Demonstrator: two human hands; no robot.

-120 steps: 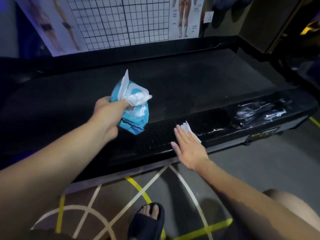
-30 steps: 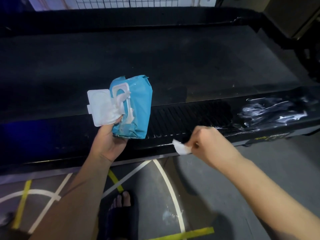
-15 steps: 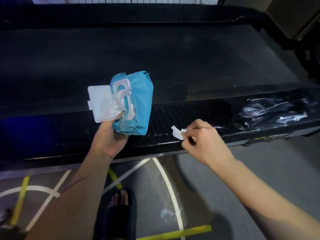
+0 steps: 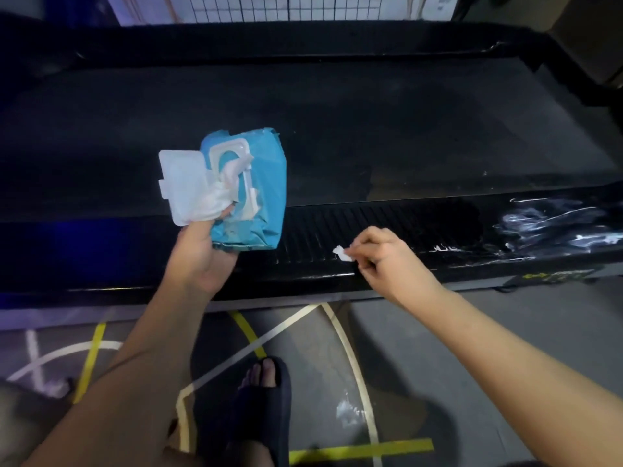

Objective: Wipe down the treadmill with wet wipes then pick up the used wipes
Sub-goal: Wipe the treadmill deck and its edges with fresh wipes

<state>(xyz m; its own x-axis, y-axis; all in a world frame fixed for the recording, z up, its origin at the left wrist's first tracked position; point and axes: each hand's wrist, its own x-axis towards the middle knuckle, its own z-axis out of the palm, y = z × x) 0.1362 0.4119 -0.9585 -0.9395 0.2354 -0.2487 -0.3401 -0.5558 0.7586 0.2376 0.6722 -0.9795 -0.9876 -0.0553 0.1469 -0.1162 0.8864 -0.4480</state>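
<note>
On a gym floor taped in yellow and white, a black treadmill (image 4: 371, 129) lay crosswise. The right hand (image 4: 387, 257) pinched a small crumpled white wet wipe (image 4: 342, 254) over its ribbed side rail (image 4: 317, 230), the scrap poking left. It looked limp and light, best nipped by an edge. The left hand (image 4: 202, 261) gripped a soft blue wipe pack (image 4: 263, 197), held upright with its white lid open.

The pack (image 4: 261, 200) is bright blue, and its lid (image 4: 178, 183) is white. The little wipe (image 4: 342, 254) is white too. The treadmill (image 4: 371, 129) is black, with thin lines across its near edge. The floor (image 4: 303, 345) is grey with yellow and white lines. The sandal (image 4: 263, 412) is dark. The chart (image 4: 303, 8) is white with black squares.
</note>
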